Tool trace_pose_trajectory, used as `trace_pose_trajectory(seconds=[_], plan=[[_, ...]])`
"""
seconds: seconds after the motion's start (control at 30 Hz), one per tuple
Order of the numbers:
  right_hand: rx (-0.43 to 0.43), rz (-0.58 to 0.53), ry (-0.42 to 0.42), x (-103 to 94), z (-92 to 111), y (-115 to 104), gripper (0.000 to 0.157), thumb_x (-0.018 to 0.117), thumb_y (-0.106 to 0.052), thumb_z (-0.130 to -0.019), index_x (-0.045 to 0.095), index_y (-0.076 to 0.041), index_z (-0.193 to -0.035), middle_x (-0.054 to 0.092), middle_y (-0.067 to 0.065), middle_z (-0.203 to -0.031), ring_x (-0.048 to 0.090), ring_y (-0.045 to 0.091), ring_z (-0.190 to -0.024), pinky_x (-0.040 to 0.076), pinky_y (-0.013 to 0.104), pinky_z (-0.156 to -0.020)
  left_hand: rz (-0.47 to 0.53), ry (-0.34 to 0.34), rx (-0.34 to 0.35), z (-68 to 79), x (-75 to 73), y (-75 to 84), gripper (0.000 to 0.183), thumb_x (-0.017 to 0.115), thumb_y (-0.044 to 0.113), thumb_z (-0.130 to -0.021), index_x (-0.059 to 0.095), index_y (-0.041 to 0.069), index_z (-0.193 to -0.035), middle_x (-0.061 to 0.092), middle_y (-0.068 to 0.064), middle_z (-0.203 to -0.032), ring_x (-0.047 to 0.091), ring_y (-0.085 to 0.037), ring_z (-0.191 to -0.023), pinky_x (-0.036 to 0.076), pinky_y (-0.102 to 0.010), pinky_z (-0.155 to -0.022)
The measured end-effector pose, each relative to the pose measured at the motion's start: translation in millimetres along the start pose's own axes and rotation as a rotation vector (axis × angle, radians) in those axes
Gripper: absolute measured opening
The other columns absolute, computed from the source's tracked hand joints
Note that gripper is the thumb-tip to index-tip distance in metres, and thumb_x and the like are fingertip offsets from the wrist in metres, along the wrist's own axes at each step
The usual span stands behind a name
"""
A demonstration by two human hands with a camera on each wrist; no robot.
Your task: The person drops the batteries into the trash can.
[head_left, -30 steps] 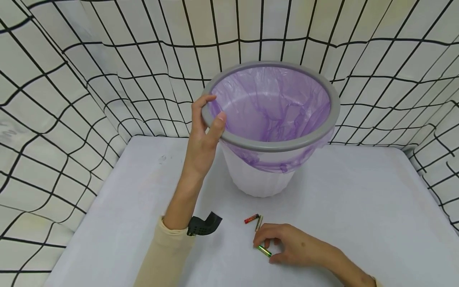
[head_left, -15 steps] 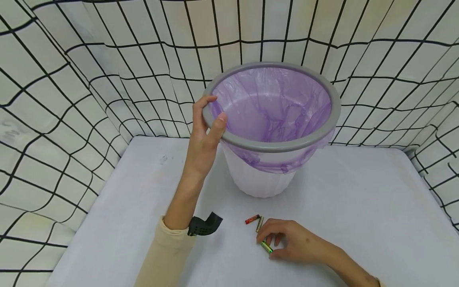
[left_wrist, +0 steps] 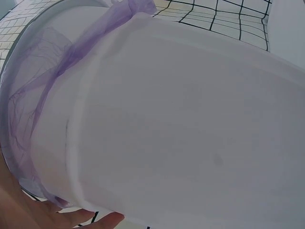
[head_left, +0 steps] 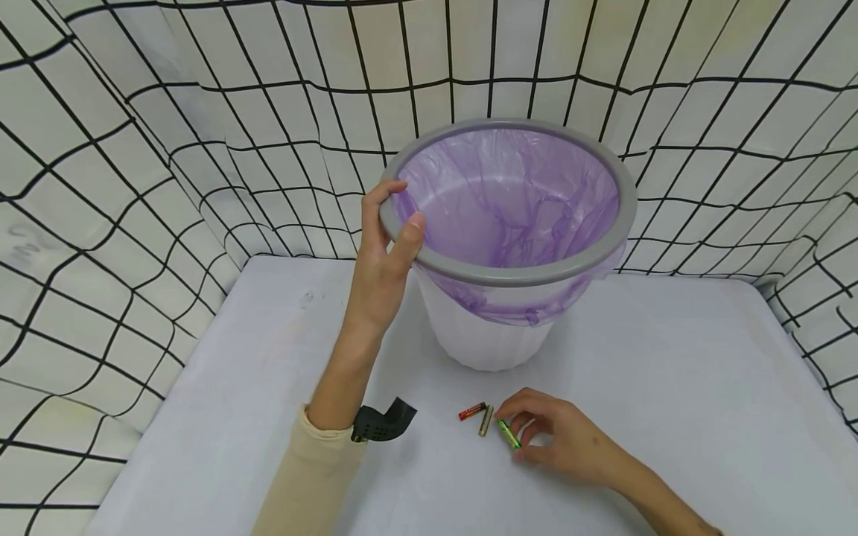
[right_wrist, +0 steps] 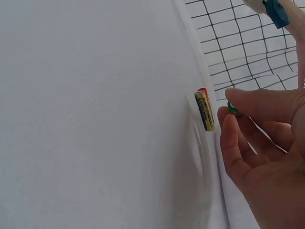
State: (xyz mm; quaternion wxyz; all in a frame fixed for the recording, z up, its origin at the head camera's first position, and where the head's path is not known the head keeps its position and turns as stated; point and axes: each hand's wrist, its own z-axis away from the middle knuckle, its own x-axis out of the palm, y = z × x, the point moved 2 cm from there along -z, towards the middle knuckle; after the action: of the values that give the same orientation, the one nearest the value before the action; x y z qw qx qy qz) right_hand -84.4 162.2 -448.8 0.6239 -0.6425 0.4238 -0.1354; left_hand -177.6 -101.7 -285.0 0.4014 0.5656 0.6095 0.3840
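My left hand (head_left: 382, 275) grips the grey rim (head_left: 516, 277) of a white trash bin (head_left: 492, 342) lined with a purple bag (head_left: 509, 193). In the left wrist view its fingers (left_wrist: 71, 217) lie along the bin's outer wall. Between thumb and fingers my right hand (head_left: 570, 439) pinches a green battery (head_left: 509, 435), mostly covered by the fingertips in the right wrist view. Just left of that hand lie a gold battery (head_left: 485, 420) and a red battery (head_left: 472, 411), close together on the white surface.
The bin stands on a white tabletop (head_left: 684, 372), near its back edge. White walls with a black grid (head_left: 281, 149) enclose the back and both sides. A black wrist strap (head_left: 382, 420) sits on the left forearm.
My right hand has moved away from me and slightly right, carrying the green battery with it. The left hand, the bin and the other two batteries have stayed in place.
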Motion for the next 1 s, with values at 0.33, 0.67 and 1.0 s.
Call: trace_pose_trajectory(seconds=[0.33, 0.67, 1.0], plan=[[0.092, 0.012, 0.064, -6.6, 4.3, 1.6, 0.050, 0.082, 0.001, -0.083, 0.064, -0.003, -0.130, 0.064, 0.018, -0.125, 0.068, 0.014, -0.101, 0.061, 0.028, -0.082, 0.016, -0.009, 0.000, 1.8, -0.7, 0.0, 0.063, 0.058, 0.051, -0.095, 0.037, 0.030, -0.150, 0.041, -0.003, -0.155, 0.051, -0.020, -0.129, 0.048, -0.048, -0.104], [0.167, -0.037, 0.123, -24.4, 13.6, 3.0, 0.053, 0.082, -0.001, -0.084, 0.063, 0.000, -0.133, 0.059, 0.023, -0.127, 0.068, 0.012, -0.105, 0.060, 0.025, -0.088, 0.005, -0.004, 0.006, 0.1, 0.1, 0.3, 0.062, 0.057, 0.049, -0.095, 0.038, 0.029, -0.150, 0.041, -0.001, -0.157, 0.050, -0.019, -0.131, 0.047, -0.050, -0.106], [0.228, -0.115, 0.164, -38.6, 18.9, 1.6, 0.054, 0.080, -0.003, -0.087, 0.058, 0.006, -0.135, 0.058, 0.027, -0.127, 0.073, 0.016, -0.108, 0.062, 0.031, -0.085, 0.001, -0.001, 0.001, 0.4, 0.7, 0.6, 0.061, 0.057, 0.049, -0.095, 0.038, 0.030, -0.150, 0.043, -0.002, -0.155, 0.051, -0.019, -0.130, 0.047, -0.048, -0.105]])
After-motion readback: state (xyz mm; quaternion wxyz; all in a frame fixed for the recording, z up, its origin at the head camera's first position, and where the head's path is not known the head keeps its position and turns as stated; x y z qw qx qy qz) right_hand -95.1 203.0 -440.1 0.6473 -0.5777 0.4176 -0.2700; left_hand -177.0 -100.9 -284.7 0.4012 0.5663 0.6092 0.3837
